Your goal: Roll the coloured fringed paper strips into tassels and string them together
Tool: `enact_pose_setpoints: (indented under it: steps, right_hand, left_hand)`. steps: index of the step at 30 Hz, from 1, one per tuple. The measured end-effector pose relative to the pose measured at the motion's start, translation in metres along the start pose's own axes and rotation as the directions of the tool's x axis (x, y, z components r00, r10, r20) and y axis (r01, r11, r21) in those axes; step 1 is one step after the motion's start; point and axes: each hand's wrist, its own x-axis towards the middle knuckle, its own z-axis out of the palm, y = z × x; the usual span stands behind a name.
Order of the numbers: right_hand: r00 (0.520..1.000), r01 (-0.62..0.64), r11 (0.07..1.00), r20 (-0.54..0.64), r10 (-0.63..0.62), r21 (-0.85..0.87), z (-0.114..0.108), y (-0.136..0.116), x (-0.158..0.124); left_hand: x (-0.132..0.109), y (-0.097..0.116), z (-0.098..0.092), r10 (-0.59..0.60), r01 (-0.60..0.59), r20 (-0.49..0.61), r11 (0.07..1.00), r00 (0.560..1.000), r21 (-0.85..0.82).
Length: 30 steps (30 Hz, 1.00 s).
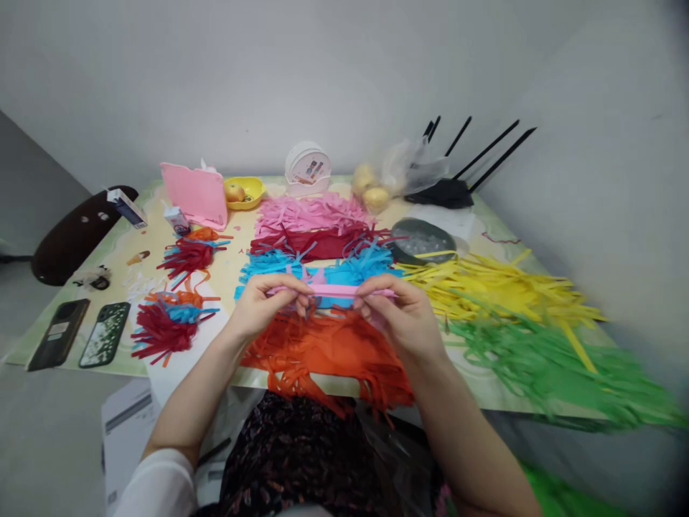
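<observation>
A narrow folded strip of pink tissue paper (334, 290) stretches level between my two hands, above the table's near part. My left hand (277, 298) pinches its left end, and my right hand (395, 305) pinches the right end. Loose pink fringes hang partly hidden behind the fingers. Right behind the strip lies blue fringed paper (344, 274). Dark red fringed paper (323, 244) and pink fringed paper (315, 214) are layered beyond it. Below my hands, orange fringed paper (328, 345) spreads over the table's front edge.
Two multicoloured tassel bunches (164, 327) sit at left, near two phones (105, 334). Yellow fringes (495, 287) and green fringes (560, 359) cover the right side. Behind stand a pink tablet case (194, 194), a yellow bowl (252, 203), a dark green dish (423, 244) and a black router (441, 194).
</observation>
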Motion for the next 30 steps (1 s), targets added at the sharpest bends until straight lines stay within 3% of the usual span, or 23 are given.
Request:
enact_pose_setpoints:
  steps: [5,10,12,15,17,19,21,25,30]
  right_hand:
    - [0.999,0.040,0.999,0.030,-0.039,-0.025,0.001,0.000,0.000]
    - [0.997,0.083,0.949,0.033,-0.076,-0.305,0.000,-0.006,-0.004]
    - [0.997,0.081,0.901,0.033,-0.074,-0.427,0.000,-0.010,-0.005]
    - [0.992,0.127,0.788,0.058,-0.116,-0.602,0.000,-0.015,-0.004]
    - [0.986,0.156,0.718,0.066,-0.152,-0.678,0.000,-0.015,-0.003]
    - [0.989,0.137,0.716,0.049,-0.143,-0.684,-0.001,-0.014,-0.002]
    - [0.997,0.075,0.807,0.027,-0.073,-0.585,-0.001,-0.011,-0.001]
    - [0.998,-0.025,0.969,0.047,0.038,-0.246,0.001,-0.004,-0.002]
    - [0.998,-0.032,0.994,0.044,0.037,-0.104,0.002,-0.001,-0.002]
  left_hand:
    - [-0.001,-0.008,-0.004,0.092,-0.093,0.028,0.995,0.995,0.033]
    - [-0.006,-0.004,-0.001,0.048,-0.038,-0.042,0.976,0.998,0.213]
    - [-0.007,-0.001,0.002,0.094,-0.058,-0.079,0.925,0.992,0.375]
    - [-0.008,0.002,0.003,0.199,-0.132,-0.038,0.769,0.979,0.626]
    - [-0.008,0.003,0.002,0.214,-0.167,0.025,0.676,0.976,0.718]
    - [-0.009,0.004,0.002,0.188,-0.152,0.037,0.648,0.982,0.746]
    - [-0.009,0.004,0.002,0.127,-0.095,0.001,0.729,0.992,0.678]
    - [-0.010,0.003,0.006,-0.023,0.032,-0.033,0.955,0.999,0.294]
    - [-0.008,-0.006,0.004,-0.101,0.104,-0.059,0.993,0.993,0.051]
